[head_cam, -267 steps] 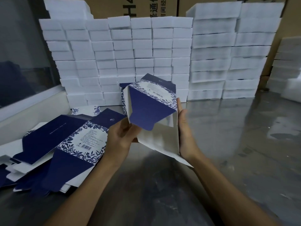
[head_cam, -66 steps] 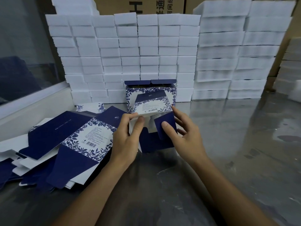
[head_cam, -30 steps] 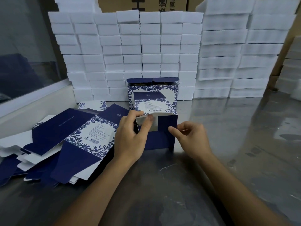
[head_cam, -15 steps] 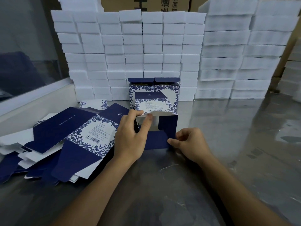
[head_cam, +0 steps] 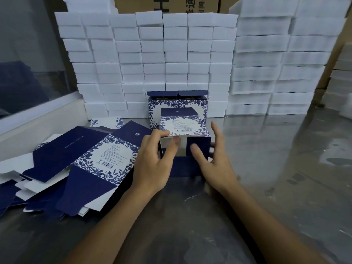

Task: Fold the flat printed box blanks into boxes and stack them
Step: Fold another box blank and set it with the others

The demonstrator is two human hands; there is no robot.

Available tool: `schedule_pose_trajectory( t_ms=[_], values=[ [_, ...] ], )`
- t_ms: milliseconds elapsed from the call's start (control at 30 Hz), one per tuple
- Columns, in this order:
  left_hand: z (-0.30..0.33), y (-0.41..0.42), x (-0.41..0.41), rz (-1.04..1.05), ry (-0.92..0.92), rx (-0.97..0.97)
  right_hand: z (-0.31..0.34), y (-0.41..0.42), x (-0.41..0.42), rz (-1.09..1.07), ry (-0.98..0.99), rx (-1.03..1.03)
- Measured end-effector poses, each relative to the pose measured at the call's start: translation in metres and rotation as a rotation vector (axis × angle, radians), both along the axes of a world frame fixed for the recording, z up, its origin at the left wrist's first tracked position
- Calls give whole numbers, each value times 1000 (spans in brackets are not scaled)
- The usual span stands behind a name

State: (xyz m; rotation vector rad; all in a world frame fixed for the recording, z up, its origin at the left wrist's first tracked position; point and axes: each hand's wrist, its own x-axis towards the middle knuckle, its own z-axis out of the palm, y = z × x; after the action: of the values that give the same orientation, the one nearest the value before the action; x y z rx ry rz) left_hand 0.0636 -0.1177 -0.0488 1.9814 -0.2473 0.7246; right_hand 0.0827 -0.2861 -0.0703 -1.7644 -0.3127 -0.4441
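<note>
Mid-fold on the box (head_cam: 185, 141) sitting on the worktop (head_cam: 266, 168), left hand (head_cam: 152, 162) grip pinching its top edge, right hand (head_cam: 215, 161) grip spread, pushing the blue end flap (head_cam: 197, 147) in, probably tuck next, finished boxes (head_cam: 177, 103) just behind.

White foam blocks (head_cam: 152, 54) stacked before brown cartons (head_cam: 182, 4)

Place: packing workshop or warehouse.
Stock: white foam blocks (head_cam: 152, 60) stacked in high rows.
Cartons: brown, printed (head_cam: 171, 4), behind.
Work: box blanks (head_cam: 80, 161) heaped on steel desk (head_cam: 285, 168).
</note>
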Motion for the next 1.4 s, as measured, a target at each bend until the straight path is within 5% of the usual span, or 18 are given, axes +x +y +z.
schedule_pose_trajectory(
  t_ms=[167, 433, 633, 933, 1400],
  values=[
    [-1, -4, -3, -95, -15, -23, 4, 7, -2, -161, -156, 67],
    [-3, -12, -10, -348, 93, -182, 18, 5, -5, -150, -72, 190],
    [-11, -21, -8, -140, -7, 71, 26, 4, -10, -177, -63, 193],
    [-12, -4, 0, 138, -130, 182, 26, 7, -14, -125, -79, 144],
    [-8, 4, 6, 126, -188, 248, 24, 6, -14, -97, -77, 116]
  ],
)
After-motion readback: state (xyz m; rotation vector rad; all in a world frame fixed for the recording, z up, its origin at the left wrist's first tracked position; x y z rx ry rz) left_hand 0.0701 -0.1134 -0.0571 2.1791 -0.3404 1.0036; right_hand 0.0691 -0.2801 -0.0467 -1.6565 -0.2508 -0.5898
